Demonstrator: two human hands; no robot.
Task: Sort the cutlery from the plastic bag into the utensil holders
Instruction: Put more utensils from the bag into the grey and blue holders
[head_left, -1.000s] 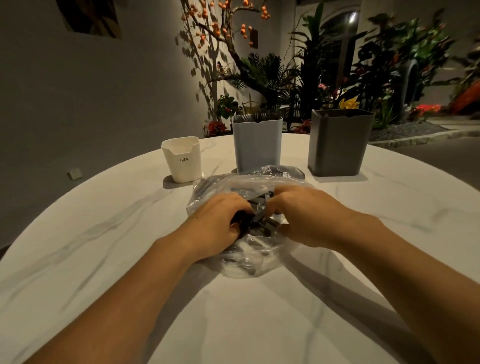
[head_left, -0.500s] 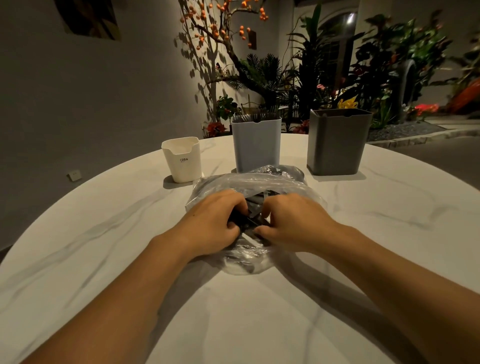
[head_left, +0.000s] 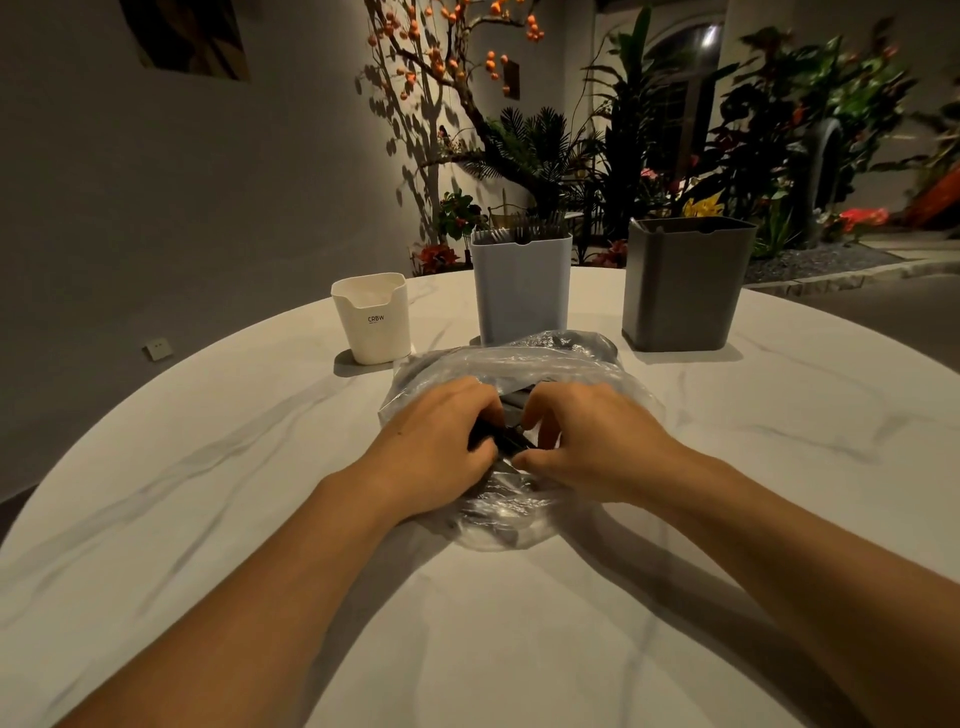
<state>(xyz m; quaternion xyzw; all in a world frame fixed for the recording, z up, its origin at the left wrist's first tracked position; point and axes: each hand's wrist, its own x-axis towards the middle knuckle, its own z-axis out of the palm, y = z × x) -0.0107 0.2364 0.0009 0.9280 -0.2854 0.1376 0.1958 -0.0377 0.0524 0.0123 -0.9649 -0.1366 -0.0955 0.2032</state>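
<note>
Resting on a round white marble-patterned table (head_left: 208, 519), a clear plastic bag (head_left: 519, 364) lies crumpled near the middle, with dark cutlery (head_left: 506, 441) showing through its opening. Left hand (head_left: 436, 441) sits on the bag's left side, fingers curled down around dark cutlery at the opening. Right hand (head_left: 587, 441) sits close beside it, fingers bent and thumb drawn in, pinching at the same cluster of dark pieces; which piece each hand has cannot be made out. Both forearms reach in from the near edge. Behind the bag stand three holders: a short white holder (head_left: 371, 322) at left, a tall pale blue holder (head_left: 522, 291) just behind the bag with utensil tips showing above its rim, and a dark grey holder (head_left: 683, 286) at right. Potted plants (head_left: 753, 130) fill the background.
</note>
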